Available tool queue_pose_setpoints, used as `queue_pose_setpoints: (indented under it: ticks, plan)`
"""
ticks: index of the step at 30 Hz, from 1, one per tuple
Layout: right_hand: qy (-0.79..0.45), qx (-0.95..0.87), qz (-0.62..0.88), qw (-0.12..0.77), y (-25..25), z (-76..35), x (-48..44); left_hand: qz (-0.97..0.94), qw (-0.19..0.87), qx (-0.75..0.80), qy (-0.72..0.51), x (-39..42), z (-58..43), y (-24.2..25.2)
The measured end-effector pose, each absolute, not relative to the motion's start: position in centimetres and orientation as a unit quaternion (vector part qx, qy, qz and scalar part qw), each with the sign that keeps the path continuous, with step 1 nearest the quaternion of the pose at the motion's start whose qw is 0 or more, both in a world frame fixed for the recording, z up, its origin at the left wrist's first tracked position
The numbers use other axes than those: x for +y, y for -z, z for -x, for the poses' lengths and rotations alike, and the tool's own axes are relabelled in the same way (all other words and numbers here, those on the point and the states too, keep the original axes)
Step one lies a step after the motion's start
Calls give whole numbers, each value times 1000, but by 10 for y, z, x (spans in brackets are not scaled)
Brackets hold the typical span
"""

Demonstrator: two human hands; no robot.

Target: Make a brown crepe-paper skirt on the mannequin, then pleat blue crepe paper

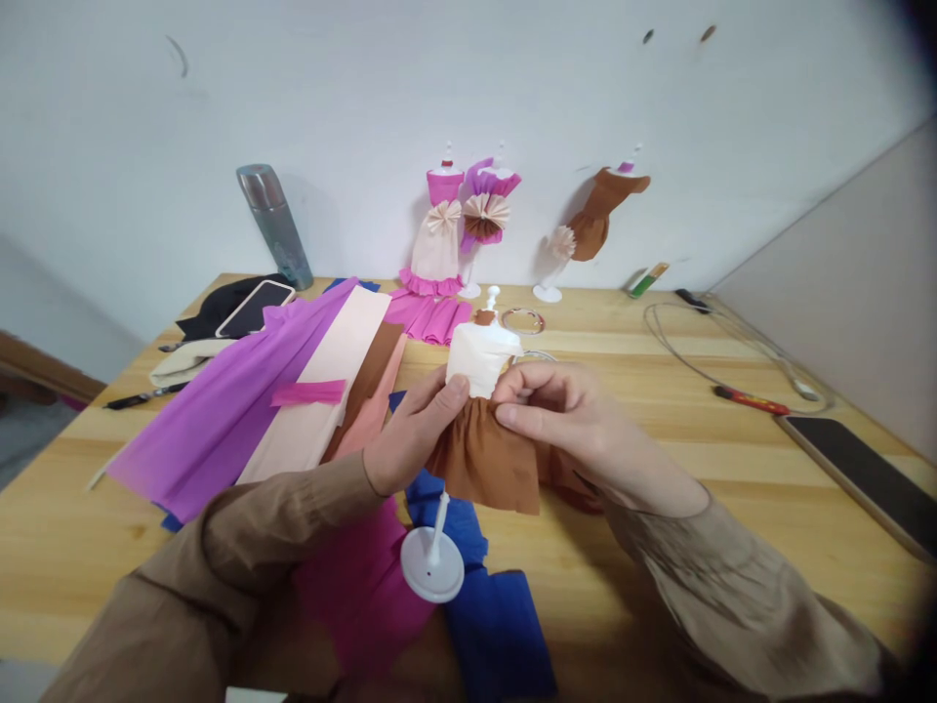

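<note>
So there's this mini dress form (493, 296) held up over the near middle of the wooden table (636, 347), wearing a white bodice (479, 356) up top and a gathered brown skirt (487, 464), crepe paper by the look of it. Its long axis runs far to near: knobbed neck at the far end, round white base (431, 578) tipped up at the near end and a bit to the left. What matters most, I reckon, is that the waist sits right between the two hands. The left hand (414, 430) is curled round the left side, thumb across the front; can't tell how far its fingers wrap behind. The right hand (575, 415) has thumb and forefinger nearly together, pinching the skirt's top edge on the right, so the waist is just left of those fingertips and neither hand is really nearer. Blue crepe paper (505, 630) and magenta crepe paper (366, 596) lie underneath, with a long purple sheet (226, 420) and a cream strip (351, 332) off left. Far side by the wall, three dressed mini forms (437, 249) and a thermos (276, 229); a phone (864, 478) lies way over right.
</note>
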State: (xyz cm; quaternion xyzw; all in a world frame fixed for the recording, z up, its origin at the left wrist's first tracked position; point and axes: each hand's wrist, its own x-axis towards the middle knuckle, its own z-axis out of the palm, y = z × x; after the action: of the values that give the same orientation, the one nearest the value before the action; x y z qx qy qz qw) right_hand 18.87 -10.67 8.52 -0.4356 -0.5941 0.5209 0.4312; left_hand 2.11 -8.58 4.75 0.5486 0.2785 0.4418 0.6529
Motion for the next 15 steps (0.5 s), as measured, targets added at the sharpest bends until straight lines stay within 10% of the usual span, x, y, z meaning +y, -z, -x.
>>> queue_pose_setpoints:
  ticks: [15]
  plan:
    - [-578, -587, 407, 394, -83, -198, -105, -586, 621, 290, -432, -85, -22, -54]
